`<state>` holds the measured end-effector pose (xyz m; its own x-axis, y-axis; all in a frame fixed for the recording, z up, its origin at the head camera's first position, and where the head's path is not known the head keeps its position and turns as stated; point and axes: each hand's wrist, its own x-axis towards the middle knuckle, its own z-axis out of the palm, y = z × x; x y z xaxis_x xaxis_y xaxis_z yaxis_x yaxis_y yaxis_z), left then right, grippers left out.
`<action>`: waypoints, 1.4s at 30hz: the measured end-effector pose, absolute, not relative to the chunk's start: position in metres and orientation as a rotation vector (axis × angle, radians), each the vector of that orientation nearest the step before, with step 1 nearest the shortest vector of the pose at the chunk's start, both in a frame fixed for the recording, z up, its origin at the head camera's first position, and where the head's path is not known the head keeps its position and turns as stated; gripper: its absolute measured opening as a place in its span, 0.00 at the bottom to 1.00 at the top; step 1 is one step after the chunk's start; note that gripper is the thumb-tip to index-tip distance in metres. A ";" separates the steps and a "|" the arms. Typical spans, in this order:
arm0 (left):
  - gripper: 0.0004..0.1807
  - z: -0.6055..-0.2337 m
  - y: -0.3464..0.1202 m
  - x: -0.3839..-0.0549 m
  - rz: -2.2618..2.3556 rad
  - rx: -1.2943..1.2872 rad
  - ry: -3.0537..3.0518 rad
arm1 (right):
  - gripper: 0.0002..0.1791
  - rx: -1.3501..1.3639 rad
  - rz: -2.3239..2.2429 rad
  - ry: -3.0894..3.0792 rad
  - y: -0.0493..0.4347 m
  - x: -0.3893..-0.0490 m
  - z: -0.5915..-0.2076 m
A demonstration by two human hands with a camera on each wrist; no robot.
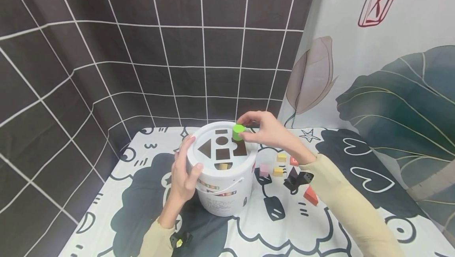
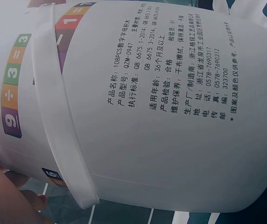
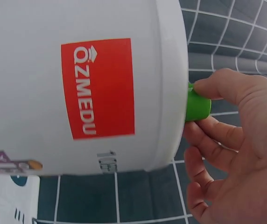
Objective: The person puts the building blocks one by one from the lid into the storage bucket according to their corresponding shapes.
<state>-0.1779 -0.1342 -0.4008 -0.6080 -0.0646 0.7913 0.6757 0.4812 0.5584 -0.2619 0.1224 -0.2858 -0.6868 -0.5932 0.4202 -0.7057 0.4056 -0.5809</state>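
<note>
A white bucket stands on the patterned cloth, its lid cut with a triangle, a circle, squares and other holes. My left hand rests against the lid's left rim, thumb toward the front. Between thumb and fingertips, my right hand pinches a green cylinder block over the right back part of the lid. In the right wrist view, that green block shows just past the lid's edge. A yellow block is visible inside through the front hole.
Right of the bucket lie several loose blocks: yellow ones, a pink one and a red triangle. The bucket's white handle hangs down its front. A dark gridded curtain hangs behind the table.
</note>
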 end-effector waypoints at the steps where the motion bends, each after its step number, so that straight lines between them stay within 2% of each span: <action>1: 0.38 -0.401 -0.134 -0.178 -1.188 -0.506 -1.939 | 0.15 1.173 1.152 -2.506 0.120 -0.262 -0.286; 19: 0.38 -0.402 -0.135 -0.178 -1.190 -0.494 -1.969 | 0.14 1.250 1.109 -2.520 0.090 -0.272 -0.294; 42: 0.38 -0.401 -0.134 -0.176 -1.190 -0.485 -1.976 | 0.16 1.271 1.040 -2.546 0.083 -0.270 -0.294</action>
<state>-0.1764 -0.1337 -0.4009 -0.6355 -0.0621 0.7696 0.6513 0.4922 0.5775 -0.2697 0.0834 -0.2943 -0.6429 -0.6644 0.3811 -0.7411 0.4141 -0.5284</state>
